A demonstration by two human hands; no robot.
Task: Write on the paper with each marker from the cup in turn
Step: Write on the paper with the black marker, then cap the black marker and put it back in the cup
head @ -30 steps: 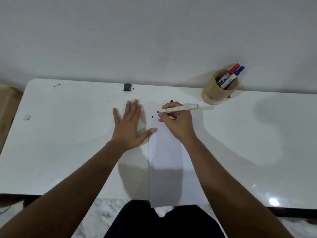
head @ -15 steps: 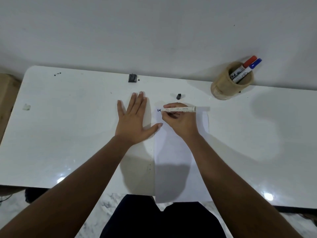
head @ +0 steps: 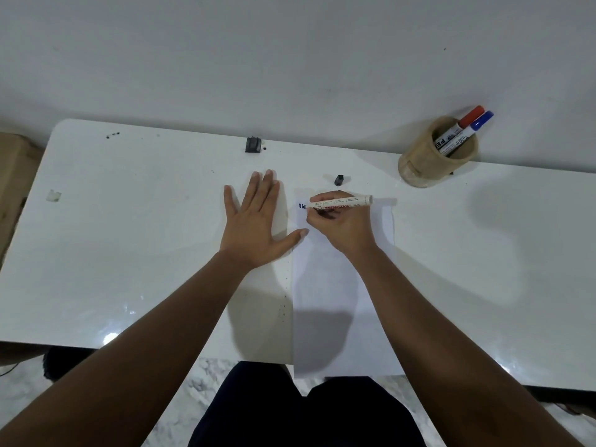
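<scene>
A white sheet of paper (head: 332,285) lies on the white table (head: 129,253), its near end hanging over the front edge. My right hand (head: 342,225) grips a white marker (head: 342,202) lying almost level, tip to the left on the paper's top left corner, beside a short blue mark (head: 302,206). My left hand (head: 258,224) rests flat on the table with fingers spread, its thumb touching the paper's left edge. At the back right a wooden cup (head: 435,156) holds a red-capped marker (head: 467,119) and a blue-capped marker (head: 479,122).
A small black marker cap (head: 338,180) lies on the table just beyond the paper. A black clip-like piece (head: 253,145) sits at the table's back edge against the wall. A bit of tape (head: 53,195) lies at the far left. A brown box (head: 13,175) stands left of the table.
The marker tip has come down on the paper's top left corner and blue strokes have appeared there. The black cap, hidden behind my right hand a second ago, now shows. My left hand stays flat.
</scene>
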